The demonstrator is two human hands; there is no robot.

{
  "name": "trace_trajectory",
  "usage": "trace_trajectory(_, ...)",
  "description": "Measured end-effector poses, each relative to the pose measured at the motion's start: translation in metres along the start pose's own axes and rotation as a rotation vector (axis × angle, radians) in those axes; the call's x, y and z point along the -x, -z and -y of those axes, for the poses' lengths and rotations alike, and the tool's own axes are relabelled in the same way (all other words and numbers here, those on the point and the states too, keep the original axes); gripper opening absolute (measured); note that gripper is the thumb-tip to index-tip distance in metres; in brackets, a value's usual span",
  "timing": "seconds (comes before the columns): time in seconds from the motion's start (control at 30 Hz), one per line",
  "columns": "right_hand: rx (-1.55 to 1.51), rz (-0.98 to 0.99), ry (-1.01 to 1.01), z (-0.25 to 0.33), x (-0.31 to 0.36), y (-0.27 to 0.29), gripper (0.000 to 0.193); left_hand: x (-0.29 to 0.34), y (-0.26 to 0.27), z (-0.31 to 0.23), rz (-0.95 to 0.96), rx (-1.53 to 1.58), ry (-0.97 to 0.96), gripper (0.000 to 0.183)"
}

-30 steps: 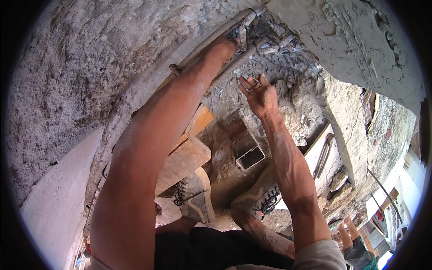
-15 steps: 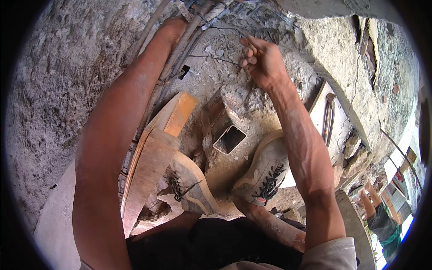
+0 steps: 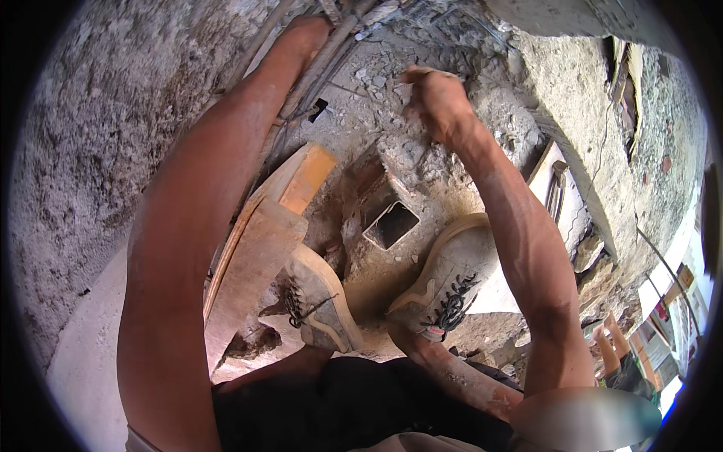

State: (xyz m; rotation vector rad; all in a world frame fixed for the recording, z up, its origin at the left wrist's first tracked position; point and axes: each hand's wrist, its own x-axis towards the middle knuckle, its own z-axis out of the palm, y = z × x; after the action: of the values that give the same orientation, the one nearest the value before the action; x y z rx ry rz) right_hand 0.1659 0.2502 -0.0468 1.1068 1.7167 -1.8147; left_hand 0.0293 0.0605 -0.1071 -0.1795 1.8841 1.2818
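Observation:
My left hand [image 3: 307,36] reaches up to the bundle of ribbed steel bars [image 3: 320,71] at the top. Its fingers are hidden behind the bars, so its grip does not show. To the right, apart from the bars, my right hand [image 3: 438,99] hangs over the rubble with fingers curled in. Motion smears its lower fingers, and whatever they hold cannot be made out. A thin wire [image 3: 348,90] runs faintly from the bars toward this hand.
A wooden board [image 3: 260,241] leans beside my left shoe [image 3: 320,301]. An open square metal tube [image 3: 391,226] stands ahead of my right shoe [image 3: 452,279]. Pliers-like handles [image 3: 556,192] lie at right. Rough concrete walls [image 3: 98,166] rise around; another person [image 3: 621,361] is at far right.
My right hand has turned, its back now facing up more, and its fingers are blurred. The wires seen near it before are less visible. The whole view has shifted slightly.

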Motion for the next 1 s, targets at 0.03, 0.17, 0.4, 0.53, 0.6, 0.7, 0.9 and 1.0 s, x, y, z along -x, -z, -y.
trace_trajectory(0.03,-0.179,-0.093,-0.092,-0.005,-0.01,0.006,0.021,-0.003,-0.004,-0.007,0.0,0.02,0.0,0.028)
trace_trajectory(0.17,0.414,-0.287,0.513,-0.015,-0.027,-0.017,0.02,0.005,-0.013,-0.025,0.008,0.064,0.01,0.03)
trace_trajectory(0.4,1.049,0.108,0.556,0.03,0.022,-0.02,0.026,0.033,-0.012,-0.034,-0.026,0.13,0.106,0.035)
trace_trajectory(0.53,0.828,0.024,0.369,0.025,0.013,-0.013,0.025,0.061,-0.018,-0.051,-0.001,-0.034,0.15,0.038)
trace_trajectory(0.6,0.807,-0.029,0.337,0.023,0.007,-0.004,0.027,0.067,-0.013,-0.042,0.089,-0.285,0.084,0.038)
trace_trajectory(0.7,0.868,-0.091,0.506,0.023,-0.007,-0.005,0.028,0.078,0.008,-0.03,0.186,-0.69,-0.028,0.039)
trace_trajectory(0.9,0.521,-0.151,0.397,0.012,-0.007,-0.006,0.026,0.063,0.025,-0.008,0.311,-0.777,0.009,0.029)
trace_trajectory(1.0,-0.031,-0.106,0.159,-0.003,-0.017,0.004,0.019,0.057,0.029,-0.002,0.167,-1.023,-0.255,0.019)
